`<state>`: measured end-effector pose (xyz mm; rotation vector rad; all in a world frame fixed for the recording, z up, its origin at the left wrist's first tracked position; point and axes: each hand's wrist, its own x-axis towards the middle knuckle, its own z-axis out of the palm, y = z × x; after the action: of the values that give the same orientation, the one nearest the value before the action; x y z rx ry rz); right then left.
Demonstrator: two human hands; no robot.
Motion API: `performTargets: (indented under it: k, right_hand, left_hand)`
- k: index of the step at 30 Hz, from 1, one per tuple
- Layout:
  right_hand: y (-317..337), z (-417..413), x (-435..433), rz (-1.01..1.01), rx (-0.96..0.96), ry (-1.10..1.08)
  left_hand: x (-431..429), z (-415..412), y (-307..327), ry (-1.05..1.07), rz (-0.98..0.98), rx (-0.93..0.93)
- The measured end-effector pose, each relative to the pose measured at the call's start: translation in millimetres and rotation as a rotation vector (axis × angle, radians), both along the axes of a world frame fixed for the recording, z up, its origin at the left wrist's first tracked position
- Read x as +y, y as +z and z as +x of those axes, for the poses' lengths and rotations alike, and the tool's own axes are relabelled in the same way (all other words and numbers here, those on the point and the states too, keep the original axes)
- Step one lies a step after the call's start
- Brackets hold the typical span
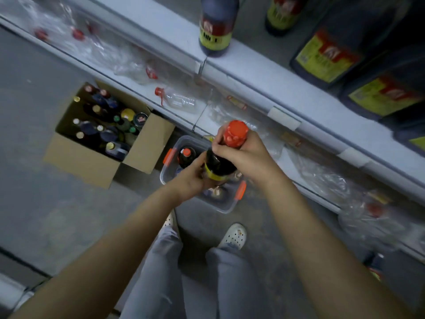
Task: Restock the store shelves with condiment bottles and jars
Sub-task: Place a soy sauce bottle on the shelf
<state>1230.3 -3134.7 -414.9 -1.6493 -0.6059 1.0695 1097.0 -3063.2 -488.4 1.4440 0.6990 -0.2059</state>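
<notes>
2 bare forearms reach forward and converge. The left hand (194, 178) curls round the lower body of a dark bottle (219, 165) from the left. The right hand (246, 155) wraps its neck below the cap, fingers curled.

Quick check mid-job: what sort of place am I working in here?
Most likely a shop aisle being restocked: white shelving holds labelled dark condiment bottles, an open cardboard box of mixed bottles sits on the floor, and the left hand and right hand grip a red-capped bottle.
</notes>
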Motion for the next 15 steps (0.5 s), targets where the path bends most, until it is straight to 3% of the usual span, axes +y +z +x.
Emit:
performTargets:
  k: [5,11,15]
  right_hand:
    - [126,0,17,0.204,0.105,0.033]
    - [256,-5,21,0.374,0.059,0.243]
    - [324,-4,9,0.494,0.047,0.263]
  left_hand:
    - [27,-20,85,-0.11,0.413,-0.103]
    - [20,-23,179,0.017,0.257,-0.244]
    - [16,-19,245,0.023,0.194,-0.363]
